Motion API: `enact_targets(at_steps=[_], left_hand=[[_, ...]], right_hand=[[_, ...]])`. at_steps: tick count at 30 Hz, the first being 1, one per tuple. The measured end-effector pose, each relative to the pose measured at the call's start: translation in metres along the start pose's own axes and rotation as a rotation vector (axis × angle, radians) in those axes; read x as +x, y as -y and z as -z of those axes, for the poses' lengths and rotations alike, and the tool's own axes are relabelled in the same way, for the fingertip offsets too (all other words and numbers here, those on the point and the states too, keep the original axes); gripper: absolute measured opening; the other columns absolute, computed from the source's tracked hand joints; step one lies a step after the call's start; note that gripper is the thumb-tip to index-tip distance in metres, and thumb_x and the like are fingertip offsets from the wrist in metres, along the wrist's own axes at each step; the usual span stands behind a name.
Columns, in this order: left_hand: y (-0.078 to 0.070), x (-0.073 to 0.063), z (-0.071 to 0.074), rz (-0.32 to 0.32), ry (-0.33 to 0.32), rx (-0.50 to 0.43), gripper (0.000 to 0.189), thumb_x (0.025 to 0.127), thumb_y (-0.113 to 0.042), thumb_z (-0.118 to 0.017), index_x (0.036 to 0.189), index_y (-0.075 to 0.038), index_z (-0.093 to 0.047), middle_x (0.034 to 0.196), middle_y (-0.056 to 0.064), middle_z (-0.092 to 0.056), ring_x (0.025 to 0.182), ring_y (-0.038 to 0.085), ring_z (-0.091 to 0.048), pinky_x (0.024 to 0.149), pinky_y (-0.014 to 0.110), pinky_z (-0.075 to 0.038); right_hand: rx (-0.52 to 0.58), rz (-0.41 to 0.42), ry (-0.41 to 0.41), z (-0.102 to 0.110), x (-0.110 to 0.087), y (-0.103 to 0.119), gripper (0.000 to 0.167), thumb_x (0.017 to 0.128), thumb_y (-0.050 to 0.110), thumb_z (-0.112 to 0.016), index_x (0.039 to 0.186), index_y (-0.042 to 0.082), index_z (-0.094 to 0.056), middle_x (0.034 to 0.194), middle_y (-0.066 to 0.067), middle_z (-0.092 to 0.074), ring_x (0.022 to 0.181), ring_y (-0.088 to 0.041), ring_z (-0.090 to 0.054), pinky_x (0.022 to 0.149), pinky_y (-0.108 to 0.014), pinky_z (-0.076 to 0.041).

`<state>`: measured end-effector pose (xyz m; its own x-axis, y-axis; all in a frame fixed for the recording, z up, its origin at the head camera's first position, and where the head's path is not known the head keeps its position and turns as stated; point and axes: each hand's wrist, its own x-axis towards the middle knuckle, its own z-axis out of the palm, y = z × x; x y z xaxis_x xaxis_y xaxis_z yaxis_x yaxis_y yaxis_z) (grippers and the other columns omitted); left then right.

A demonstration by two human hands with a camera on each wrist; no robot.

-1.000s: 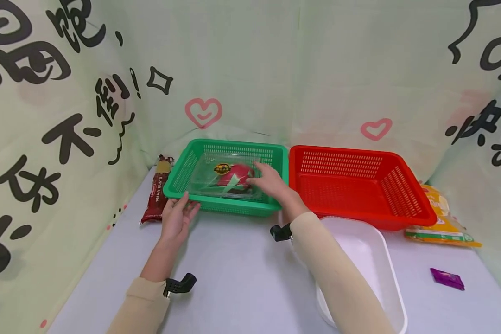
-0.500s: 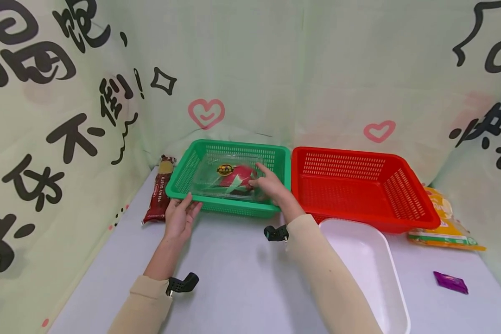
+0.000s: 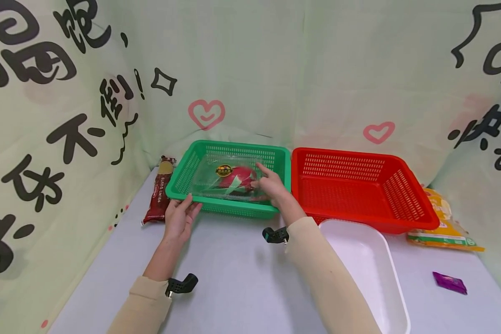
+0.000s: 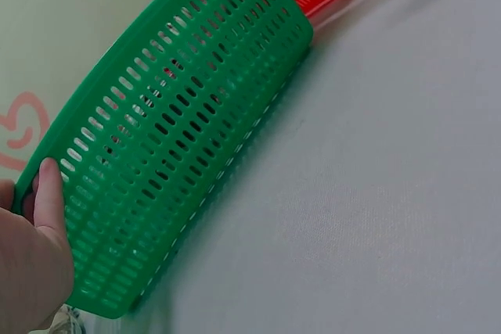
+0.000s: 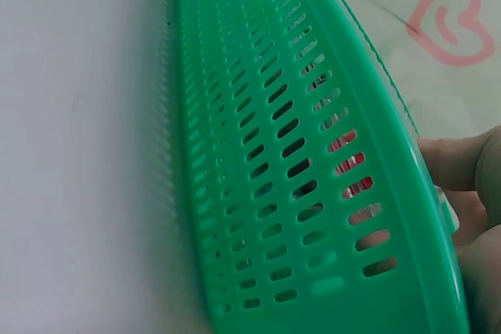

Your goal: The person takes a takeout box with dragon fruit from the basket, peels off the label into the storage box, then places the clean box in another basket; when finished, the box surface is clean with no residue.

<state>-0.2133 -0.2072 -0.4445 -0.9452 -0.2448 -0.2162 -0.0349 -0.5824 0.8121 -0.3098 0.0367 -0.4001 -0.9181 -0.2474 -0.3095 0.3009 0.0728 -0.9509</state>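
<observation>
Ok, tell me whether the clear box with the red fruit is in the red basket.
No, the head view shows the clear box in the green basket, beside the red basket.

The place looks like a makeshift booth set up for recording: pale green cloth hangings point(image 3: 250, 69) with bold black characters point(image 3: 69, 146) and pink hearts point(image 3: 207, 117) enclose the far, left and right edges of a plain worktop point(image 3: 229, 269), and black devices point(image 3: 183, 284) are worn at both wrists.

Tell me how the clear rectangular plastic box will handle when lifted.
The clear plastic box may flex slightly, as its walls look thin. Its glossy surface could be slippery. The rounded red fruit inside has room around it, so it might roll.
</observation>
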Motion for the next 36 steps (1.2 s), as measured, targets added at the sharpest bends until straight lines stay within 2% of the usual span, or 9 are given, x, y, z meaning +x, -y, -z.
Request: enact_targets(at_steps=[4, 9, 12, 15, 18, 26, 32, 36], left_hand=[[0.001, 0.001, 0.0, 0.0, -0.007, -0.007, 0.038, 0.103, -0.015, -0.051, 0.136, -0.006, -0.036, 0.112, 0.002, -0.051, 0.092, 0.008, -0.063, 0.097, 0.025, -0.055], [0.001, 0.001, 0.0, 0.005, -0.011, -0.004, 0.039, 0.103, -0.015, -0.052, 0.137, -0.005, -0.036, 0.112, 0.003, -0.051, 0.091, 0.008, -0.063, 0.097, 0.026, -0.055], [0.0, 0.002, 0.0, 0.007, -0.01, -0.008, 0.038, 0.103, -0.015, -0.052, 0.136, -0.006, -0.037, 0.115, 0.005, -0.051, 0.09, 0.009, -0.064, 0.097, 0.026, -0.055], [0.0, 0.002, 0.0, 0.006, -0.008, -0.009, 0.037, 0.103, -0.015, -0.052, 0.136, -0.006, -0.037, 0.118, 0.006, -0.05, 0.091, 0.009, -0.064, 0.097, 0.026, -0.055], [-0.001, 0.001, 0.0, 0.01, -0.002, -0.009, 0.04, 0.103, -0.016, -0.052, 0.138, -0.006, -0.036, 0.12, 0.006, -0.049, 0.091, 0.009, -0.064, 0.097, 0.026, -0.055], [-0.001, 0.0, 0.0, 0.006, -0.009, -0.009, 0.042, 0.103, -0.015, -0.052, 0.14, -0.006, -0.035, 0.113, 0.003, -0.053, 0.093, 0.009, -0.064, 0.096, 0.025, -0.055], [-0.001, 0.0, -0.001, 0.011, -0.007, -0.02, 0.035, 0.103, -0.014, -0.051, 0.135, -0.008, -0.038, 0.113, 0.003, -0.053, 0.093, 0.009, -0.064, 0.096, 0.025, -0.055], [-0.002, 0.0, -0.001, 0.008, -0.01, -0.022, 0.035, 0.103, -0.014, -0.052, 0.135, -0.008, -0.039, 0.113, 0.002, -0.053, 0.094, 0.009, -0.064, 0.096, 0.025, -0.055]], right_hand=[[0.053, -0.011, -0.03, 0.0, -0.002, 0.0, 0.073, 0.097, -0.002, -0.051, 0.156, 0.035, -0.028, 0.163, -0.007, -0.027, 0.123, -0.039, -0.056, 0.093, -0.055, -0.055], [0.105, -0.014, -0.055, 0.0, -0.003, 0.0, 0.071, 0.097, -0.002, -0.051, 0.156, 0.032, -0.031, 0.166, -0.004, -0.02, 0.123, -0.038, -0.055, 0.092, -0.054, -0.056], [0.112, -0.007, -0.077, 0.0, -0.004, 0.0, 0.07, 0.097, -0.002, -0.052, 0.155, 0.031, -0.033, 0.164, -0.005, -0.023, 0.108, -0.032, -0.058, 0.091, -0.054, -0.056], [0.107, 0.003, -0.103, -0.001, -0.005, 0.001, 0.07, 0.096, -0.001, -0.053, 0.155, 0.032, -0.034, 0.162, -0.006, -0.028, 0.085, -0.024, -0.053, 0.09, -0.052, -0.057], [0.11, 0.013, -0.132, -0.002, -0.007, 0.003, 0.069, 0.096, 0.0, -0.054, 0.154, 0.033, -0.036, 0.161, -0.006, -0.029, 0.078, -0.019, -0.05, 0.088, -0.049, -0.059], [0.15, 0.07, -0.14, 0.001, -0.018, 0.016, 0.068, 0.096, 0.0, -0.055, 0.154, 0.032, -0.036, 0.165, -0.003, -0.019, 0.071, -0.015, -0.049, 0.084, -0.047, -0.06], [0.187, 0.099, -0.129, 0.006, -0.031, 0.029, 0.068, 0.096, -0.001, -0.056, 0.153, 0.03, -0.038, 0.166, 0.0, -0.019, 0.081, -0.016, -0.055, 0.083, -0.049, -0.06], [0.201, 0.115, -0.132, 0.011, -0.041, 0.036, 0.067, 0.095, 0.0, -0.058, 0.152, 0.031, -0.04, 0.166, 0.0, -0.02, 0.071, -0.013, -0.053, 0.083, -0.049, -0.059]])
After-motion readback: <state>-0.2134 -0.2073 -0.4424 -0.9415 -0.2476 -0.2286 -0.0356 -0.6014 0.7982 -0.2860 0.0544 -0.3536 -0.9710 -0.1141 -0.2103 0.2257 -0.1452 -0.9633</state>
